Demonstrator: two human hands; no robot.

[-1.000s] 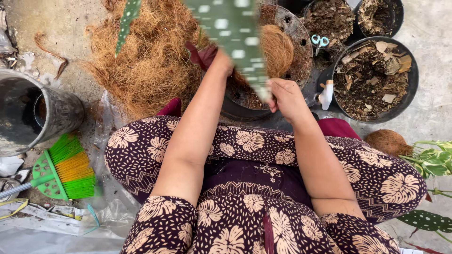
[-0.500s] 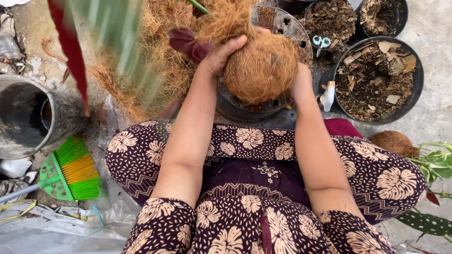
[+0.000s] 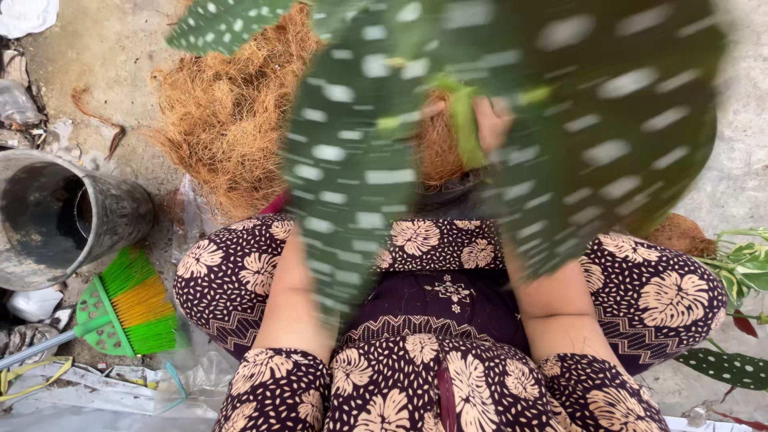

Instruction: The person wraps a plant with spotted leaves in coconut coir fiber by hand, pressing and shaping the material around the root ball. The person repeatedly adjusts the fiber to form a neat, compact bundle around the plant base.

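Note:
Large dark green leaves with white spots (image 3: 384,160) swing blurred right in front of the camera and hide much of the scene. Through a gap I see my right hand (image 3: 490,120) closed on a round ball of brown coconut fibre (image 3: 436,152) with a green stem (image 3: 464,128) running across it. My left forearm (image 3: 294,288) reaches up under the leaves, and my left hand is hidden behind them. The ball is held above my patterned lap, just over a dark pot rim (image 3: 468,188).
A loose heap of coconut fibre (image 3: 228,112) lies on the concrete ahead left. A grey metal bucket (image 3: 64,216) and a green and orange hand broom (image 3: 128,308) are at the left. A coconut husk piece (image 3: 680,236) and leafy plants (image 3: 748,268) are at the right.
The spotted leaves have swept across the view and now cover the pots and my left hand. The fibre ball stays in my hands over the dark pot.

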